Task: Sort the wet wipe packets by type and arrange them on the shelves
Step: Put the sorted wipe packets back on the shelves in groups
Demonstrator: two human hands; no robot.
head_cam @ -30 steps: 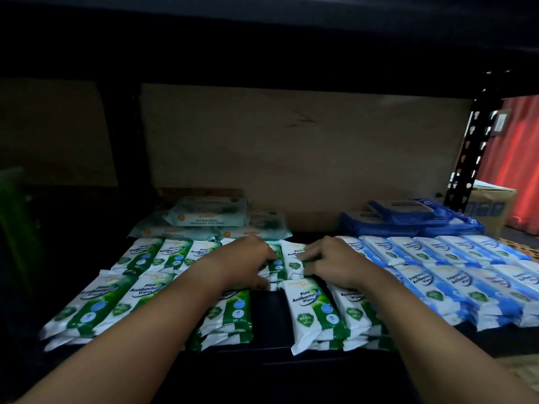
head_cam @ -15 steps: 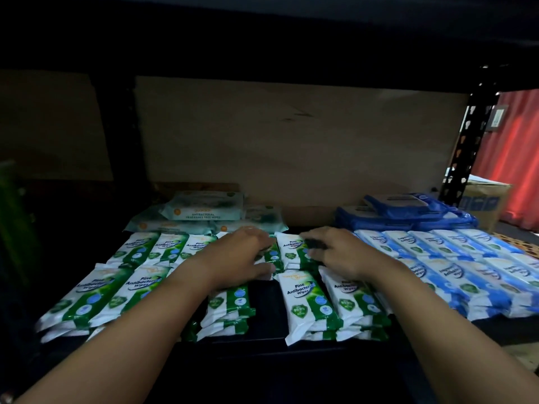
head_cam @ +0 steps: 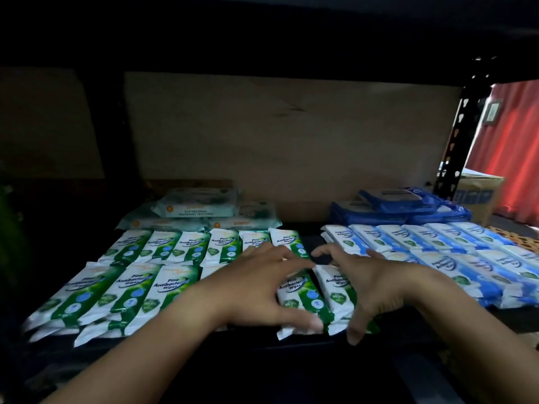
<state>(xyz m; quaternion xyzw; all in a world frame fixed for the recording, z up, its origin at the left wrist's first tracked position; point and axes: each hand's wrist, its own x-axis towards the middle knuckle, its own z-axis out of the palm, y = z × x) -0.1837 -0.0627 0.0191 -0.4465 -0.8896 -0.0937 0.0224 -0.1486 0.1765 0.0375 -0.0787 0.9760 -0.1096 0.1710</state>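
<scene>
dim shelf bay, light from right by red curtain point(head_cam: 507, 135), dark corners, wide-angle edge bend, slight blur

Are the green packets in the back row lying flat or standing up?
Lying flat. The green packets in the back row rest face up side by side on the shelf, printed fronts readable from above.

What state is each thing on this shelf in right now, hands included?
Green pine packets: flat, two rows, left.
Blue packets: flat, rows, right.
Pale green packs: stacked at back.
Dark blue packs: stacked at back.
Left hand: spread, over green packets.
Right hand: spread, over green packets.
</scene>
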